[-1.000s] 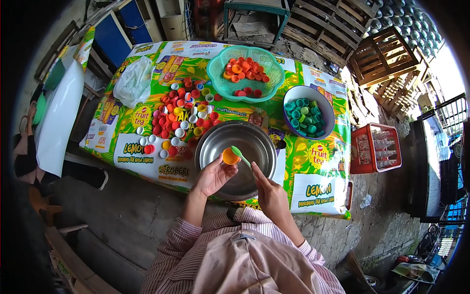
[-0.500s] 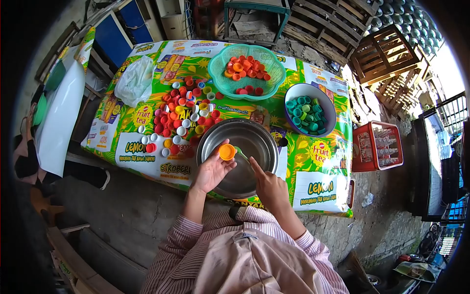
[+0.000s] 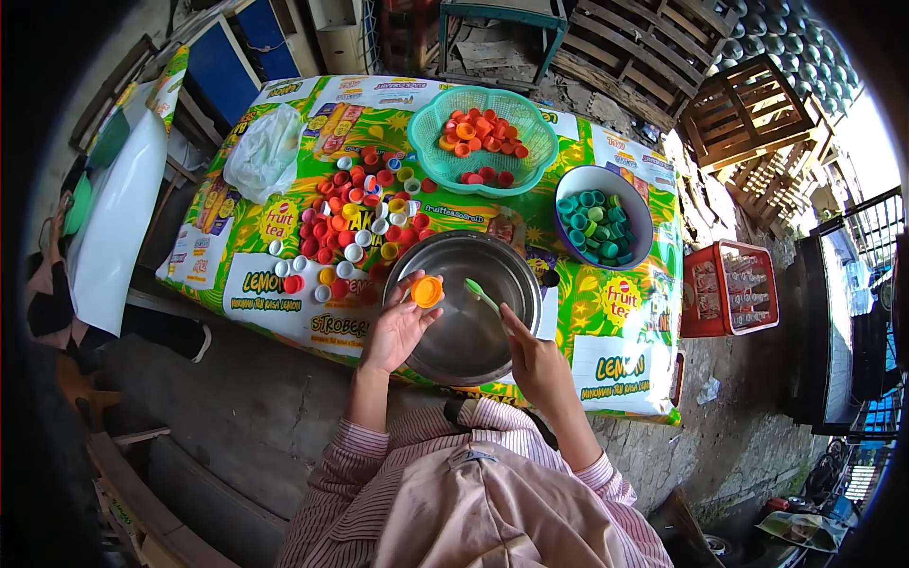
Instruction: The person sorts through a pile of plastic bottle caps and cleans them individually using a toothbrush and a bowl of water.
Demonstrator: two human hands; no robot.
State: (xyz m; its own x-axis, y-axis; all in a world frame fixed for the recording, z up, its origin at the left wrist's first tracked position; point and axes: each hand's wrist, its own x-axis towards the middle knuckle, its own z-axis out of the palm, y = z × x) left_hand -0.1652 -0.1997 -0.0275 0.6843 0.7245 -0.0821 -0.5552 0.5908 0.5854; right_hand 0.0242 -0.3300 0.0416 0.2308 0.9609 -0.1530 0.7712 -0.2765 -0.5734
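An orange bottle cap (image 3: 427, 292) is pinched in the fingers of my left hand (image 3: 392, 331), its hollow side facing up. My right hand (image 3: 540, 364) grips a light green toothbrush (image 3: 481, 294) by the handle, the head pointing away to the upper left. Both hands are over the near part of a steel basin (image 3: 531, 275), and the toothbrush is apart from the cap. Left of the basin, many loose caps (image 3: 341, 227) in red, white, yellow and blue lie on the printed tablecloth (image 3: 256, 327).
A mint green basket (image 3: 417, 142) holds orange and red caps at the back. To the right stands a bowl (image 3: 647, 222) of green caps. A crumpled plastic bag (image 3: 263, 156) lies at the back left. Beside the table is a red crate (image 3: 701, 327) of bottles.
My right hand has drawn the toothbrush away from the cap, down and to the right. My left hand has shifted slightly left with the cap.
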